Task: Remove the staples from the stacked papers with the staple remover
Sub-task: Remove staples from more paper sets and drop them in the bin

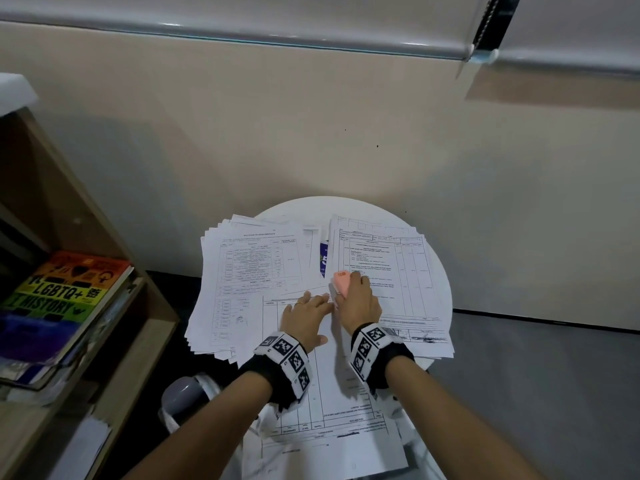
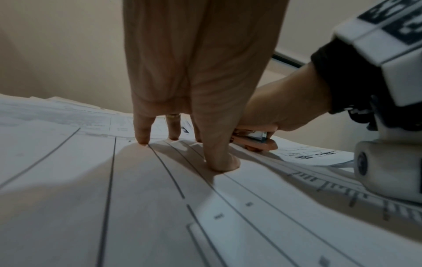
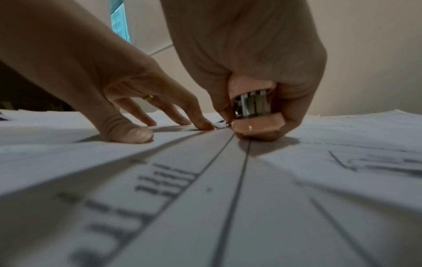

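head: looks steeply down from above at the round table (image 1: 437, 271), low centre of frame
left wrist: skims the papers (image 2: 68, 207), facing its fingers (very near)
right wrist: same low level, facing the staple remover (image 3: 256, 115)
shared: both hands, remover, papers

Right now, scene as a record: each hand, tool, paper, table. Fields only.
left hand: fingertips spread, pressing the top sheet flat
right hand: grips the pink staple remover
tool position: nose down at the top sheet's far corner, beside the left fingertips
staple: not clearly visible
paper stacks: fanned across the round white table
shelf with books: to the left
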